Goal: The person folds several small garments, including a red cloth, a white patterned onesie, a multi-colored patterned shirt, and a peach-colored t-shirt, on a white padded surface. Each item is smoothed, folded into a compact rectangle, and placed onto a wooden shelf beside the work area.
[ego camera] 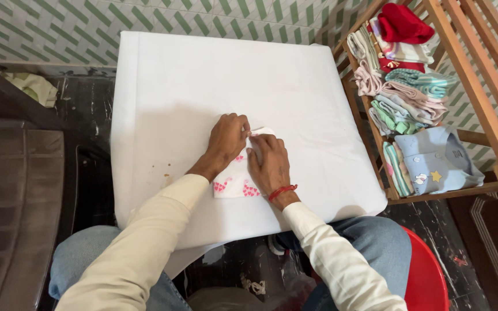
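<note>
Left hand [226, 140] & right hand [269, 163] lie side by side, knuckles up, fingers curled, pressing flat on a small white cloth garment w/ pink heart print [236, 183]; fingertips pinch its far edge. Garment sits under both palms, on white-covered square desk [203, 75]. Red thread band [282, 191] on right wrist. Right of hands, well apart: wooden slatted rack [479, 86] w/ folded baby clothes [410, 98], pale blue shirt [439, 161]. Near right elbow: red plastic stool [427, 276].
</note>
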